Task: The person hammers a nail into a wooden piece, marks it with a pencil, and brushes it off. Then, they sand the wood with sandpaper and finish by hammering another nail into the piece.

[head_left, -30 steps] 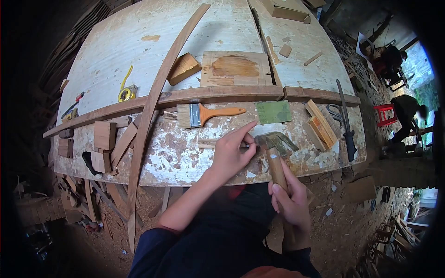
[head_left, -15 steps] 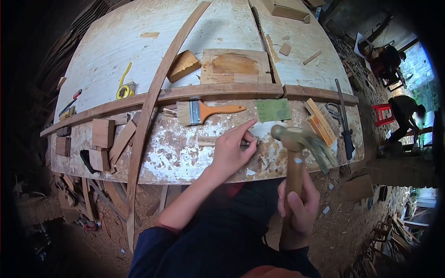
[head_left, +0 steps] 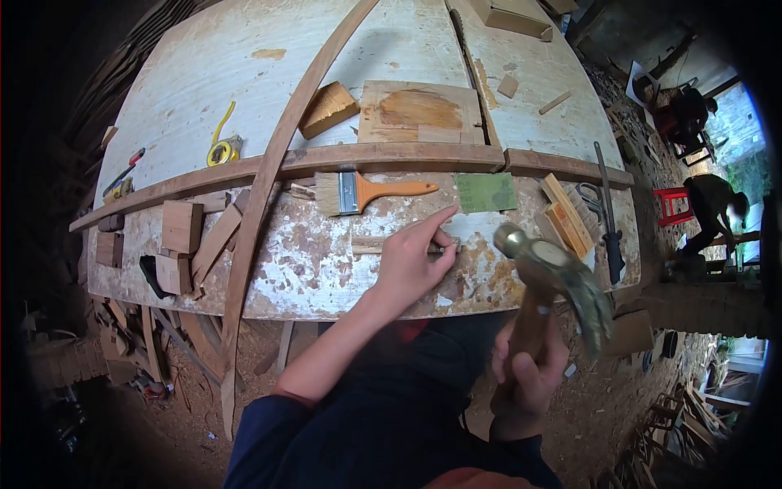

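My camera sits on my head. It looks forward and down, very wide, over the big, worn, white wooden table (head_left: 204, 81), with my left hand (head_left: 415, 265) and right hand (head_left: 533, 367) close.

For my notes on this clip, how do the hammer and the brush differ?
The hammer is held up in the right hand; the brush lies on the table.
The hammer ends in a metal head with a claw; the brush ends in pale bristles.
The hammer's handle is brown; the brush's is orange.
Both have a handle and some metal.
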Demonstrator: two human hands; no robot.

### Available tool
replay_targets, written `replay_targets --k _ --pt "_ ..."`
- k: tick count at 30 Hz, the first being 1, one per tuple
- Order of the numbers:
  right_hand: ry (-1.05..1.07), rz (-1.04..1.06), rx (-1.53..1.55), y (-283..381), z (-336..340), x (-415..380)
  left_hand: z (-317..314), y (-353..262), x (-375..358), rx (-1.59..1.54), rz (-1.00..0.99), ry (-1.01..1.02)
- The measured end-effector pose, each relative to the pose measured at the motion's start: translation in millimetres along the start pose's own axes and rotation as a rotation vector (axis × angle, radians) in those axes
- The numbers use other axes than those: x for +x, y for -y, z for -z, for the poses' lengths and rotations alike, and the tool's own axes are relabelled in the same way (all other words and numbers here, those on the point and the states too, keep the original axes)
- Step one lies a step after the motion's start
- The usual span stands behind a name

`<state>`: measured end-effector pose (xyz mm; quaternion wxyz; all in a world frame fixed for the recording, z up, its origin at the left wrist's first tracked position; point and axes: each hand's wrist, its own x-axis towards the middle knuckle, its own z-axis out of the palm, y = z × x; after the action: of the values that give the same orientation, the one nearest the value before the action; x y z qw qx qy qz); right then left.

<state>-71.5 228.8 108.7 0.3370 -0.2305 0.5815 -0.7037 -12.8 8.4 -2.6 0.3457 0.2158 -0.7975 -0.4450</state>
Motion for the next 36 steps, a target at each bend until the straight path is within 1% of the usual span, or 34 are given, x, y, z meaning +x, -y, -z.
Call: replay_targets --k 3,4,7,10,13,14,17,18,21,22,25,26,29,30,33,34,35,36 --pt "0.120 -0.384 -0.198 4.5 2.3 29.0 3.0 -3.8 -0.4 0.022 0.011 0.017" --pt "0.127 -0.376 -0.200 1.7 2.6 31.4 4.0 -5.7 0.6 0.035 0.013 0.024" --pt "0.051 -0.180 -0.041 15.4 -2.0 7.0 1.6 -2.5 -0.5 -0.013 0.017 0.004" --pt "0.096 0.110 0.139 1.4 0.3 -3.1 1.1 -0.8 -0.5 -0.001 0.010 0.009" --pt "0.090 -0.197 -0.059 -3.7 8.5 14.6 1.5 -1.3 -0.5 -0.020 0.014 0.009" --pt "0.103 -0.374 -0.190 -0.3 6.2 27.4 1.5 -1.8 -2.1 -0.016 0.016 0.010" --pt "0.036 -0.231 -0.136 10.8 0.7 15.7 1.1 -0.4 2.0 -0.006 0.006 0.004" --pt "-0.007 -0.107 -0.039 9.0 0.3 7.7 1.7 -0.1 1.5 -0.006 0.010 0.005" --pt "-0.022 0.112 0.027 -1.1 7.1 -6.7 0.8 0.9 -2.6 -0.010 0.013 0.004" --pt "0.008 0.111 0.018 -3.5 8.5 -3.5 0.6 1.1 -1.5 -0.012 0.006 0.003" --pt "0.079 -0.355 -0.190 -8.4 8.0 26.3 4.5 -4.6 0.3 -0.020 0.025 0.021" --pt "0.085 -0.368 -0.145 -10.4 7.7 29.6 3.5 -4.0 -0.5 -0.012 0.017 0.016" --pt "-0.002 -0.169 -0.056 10.7 0.3 7.7 0.5 1.7 -3.3 0.002 0.008 0.000" --pt "0.014 -0.059 0.076 7.6 0.5 0.6 0.1 1.3 -4.5 -0.006 0.015 0.006" --pt "0.049 -0.001 0.099 0.5 1.2 -1.0 2.1 -0.8 0.0 -0.015 0.008 0.002" --pt "0.088 -0.124 -0.004 2.7 3.9 9.2 2.3 -1.9 -0.2 -0.018 0.008 0.003" --pt "0.017 -0.337 -0.074 3.6 0.2 16.7 2.5 -2.4 -1.6 -0.018 0.015 0.008" --pt "0.059 -0.369 -0.182 2.5 2.2 23.8 2.5 -2.6 -2.1 -0.020 0.019 0.013"
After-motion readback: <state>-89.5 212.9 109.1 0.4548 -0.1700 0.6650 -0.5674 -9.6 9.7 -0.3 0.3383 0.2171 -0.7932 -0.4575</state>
